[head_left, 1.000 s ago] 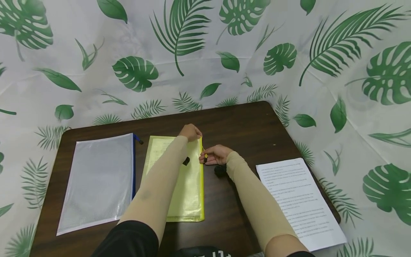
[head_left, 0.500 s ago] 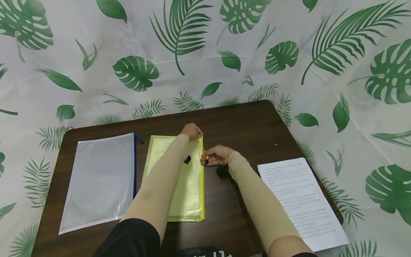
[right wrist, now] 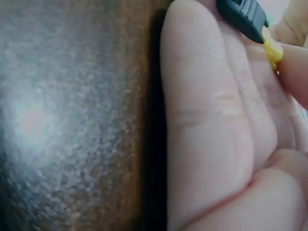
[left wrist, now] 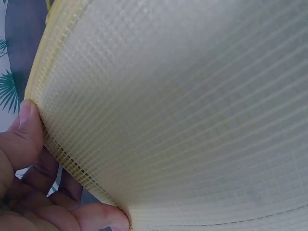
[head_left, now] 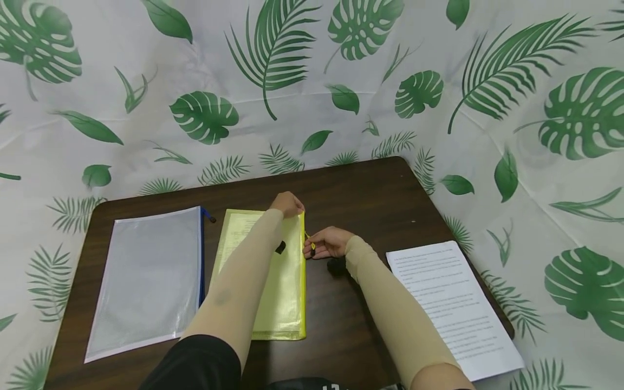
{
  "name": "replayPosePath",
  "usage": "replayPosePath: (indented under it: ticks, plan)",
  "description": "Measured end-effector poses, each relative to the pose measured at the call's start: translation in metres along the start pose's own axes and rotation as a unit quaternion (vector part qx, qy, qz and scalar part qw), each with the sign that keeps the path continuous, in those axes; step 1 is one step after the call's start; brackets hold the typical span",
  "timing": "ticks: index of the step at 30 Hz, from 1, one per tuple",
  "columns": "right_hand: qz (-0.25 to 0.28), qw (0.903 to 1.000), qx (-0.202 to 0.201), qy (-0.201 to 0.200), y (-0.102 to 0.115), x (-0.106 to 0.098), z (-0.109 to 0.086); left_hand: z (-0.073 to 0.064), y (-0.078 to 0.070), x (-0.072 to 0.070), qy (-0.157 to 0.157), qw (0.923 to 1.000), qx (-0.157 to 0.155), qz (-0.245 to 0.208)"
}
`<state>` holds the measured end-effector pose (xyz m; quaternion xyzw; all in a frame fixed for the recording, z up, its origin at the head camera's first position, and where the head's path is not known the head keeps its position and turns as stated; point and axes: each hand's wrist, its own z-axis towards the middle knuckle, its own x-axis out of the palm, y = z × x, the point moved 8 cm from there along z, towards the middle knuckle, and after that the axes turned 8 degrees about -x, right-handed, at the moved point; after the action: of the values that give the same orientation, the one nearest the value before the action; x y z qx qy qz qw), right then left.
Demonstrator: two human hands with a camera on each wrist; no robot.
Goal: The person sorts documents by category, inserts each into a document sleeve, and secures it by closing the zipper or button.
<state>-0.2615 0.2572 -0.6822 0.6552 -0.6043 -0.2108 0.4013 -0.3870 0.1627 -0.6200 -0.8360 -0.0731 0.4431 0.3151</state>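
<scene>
A yellow mesh zipper pouch lies on the table, with faint printed text showing through its upper part. My left hand holds its far right corner; in the left wrist view the thumb presses the yellow edge, and the mesh bulges across most of that view. Beside the right edge, my right hand pinches the zipper's yellow pull cord. The cord's black end piece lies against the fingers, palm turned up. The left forearm covers part of the pouch.
Left of the yellow pouch lies a clear mesh pouch with a blue zipper edge. A stack of printed paper sits at the table's right side. The dark wooden table meets a leaf-patterned cloth behind it.
The head view has shifted slightly. Both hands keep their grips at about the same places on the yellow pouch and its pull cord.
</scene>
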Motion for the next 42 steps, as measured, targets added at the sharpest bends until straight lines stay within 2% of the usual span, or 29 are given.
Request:
replayPosePath:
  ticks: [7, 14, 19, 26, 28, 34, 35, 42]
  plan:
    - [-0.027, 0.9996, 0.0, -0.009, 0.002, 0.005, -0.005, -0.001, 0.001, 0.002, -0.005, 1.0, 0.002, -0.004]
    - [-0.07, 0.9974, 0.013, -0.009, 0.003, 0.008, -0.013, 0.004, -0.001, 0.0, -0.012, 0.9999, 0.003, 0.0]
    - [-0.064, 0.9978, 0.009, -0.015, 0.003, 0.007, -0.013, 0.004, -0.002, 0.0, -0.015, 0.9999, 0.001, -0.006]
    - [-0.045, 0.9989, 0.012, -0.009, -0.006, 0.006, -0.011, 0.001, 0.004, 0.006, -0.001, 0.9997, -0.017, -0.02]
    - [-0.045, 0.9989, 0.008, -0.009, -0.007, 0.004, -0.011, 0.002, 0.004, 0.006, -0.007, 0.9996, -0.004, -0.026]
    - [-0.062, 0.998, -0.006, 0.011, -0.013, 0.006, -0.014, 0.003, 0.004, 0.009, -0.016, 0.9997, 0.002, -0.019]
    - [-0.066, 0.9977, -0.006, 0.016, -0.014, 0.008, -0.016, 0.003, 0.005, 0.01, -0.012, 0.9997, -0.009, -0.017]
    - [-0.074, 0.9969, -0.006, 0.028, -0.013, 0.01, -0.018, 0.009, 0.006, 0.009, -0.018, 0.9997, -0.003, -0.015]
